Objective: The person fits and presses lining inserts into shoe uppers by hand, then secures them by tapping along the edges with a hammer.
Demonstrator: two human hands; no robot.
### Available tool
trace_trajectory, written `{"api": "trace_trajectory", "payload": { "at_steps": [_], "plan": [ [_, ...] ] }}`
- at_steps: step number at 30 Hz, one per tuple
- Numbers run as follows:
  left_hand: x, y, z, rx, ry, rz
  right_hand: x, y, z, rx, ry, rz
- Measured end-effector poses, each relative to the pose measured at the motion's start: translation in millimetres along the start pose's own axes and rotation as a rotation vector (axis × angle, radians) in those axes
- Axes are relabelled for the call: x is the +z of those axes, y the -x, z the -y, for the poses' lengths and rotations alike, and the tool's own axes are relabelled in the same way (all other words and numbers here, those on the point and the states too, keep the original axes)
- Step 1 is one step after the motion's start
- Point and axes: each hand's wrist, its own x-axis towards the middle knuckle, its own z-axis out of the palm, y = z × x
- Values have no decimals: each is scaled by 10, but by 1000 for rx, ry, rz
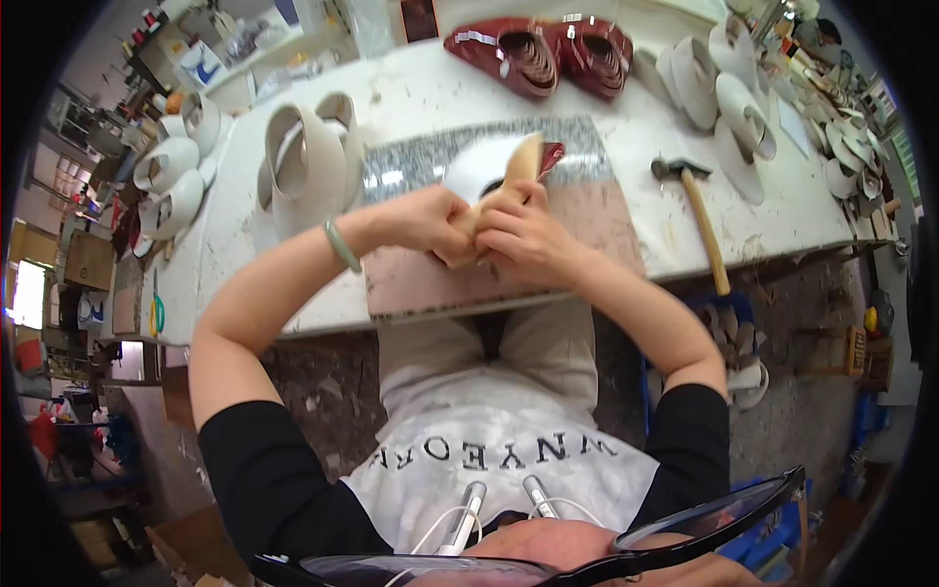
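From the head view we see our left hand [423,221] and right hand [523,238] pressed together, each grip clamped on a tan shoe sole [516,168] whose lower end our fingers hide. Just beyond the grip lies a white piece [477,166], partly covered. Right of it, a hammer [700,217] rests on the desk [421,93].

White, scuffed workbench [782,210], grey speckled stone slab [411,171] on it, cluttered shelves [196,49] at the far left, bright window [24,293] at the left edge, dusty grey floor [323,391], cardboard box [191,543] below, blue crate [778,533] at lower right
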Motion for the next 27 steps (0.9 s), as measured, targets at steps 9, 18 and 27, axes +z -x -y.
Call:
{"api": "trace_trajectory", "payload": {
  "at_steps": [9, 18, 27],
  "plan": [
    [-10, 341, -195, 654, 858, -35, -876, -296, -79, 328, -1031, -405],
    [-462, 168, -510, 575, -329, 25, -1311, -310, -179, 105, -299, 418],
    [285, -323, -128, 423, -713, -418, -472, 352, 244, 165, 423, 419]
  ]
}}
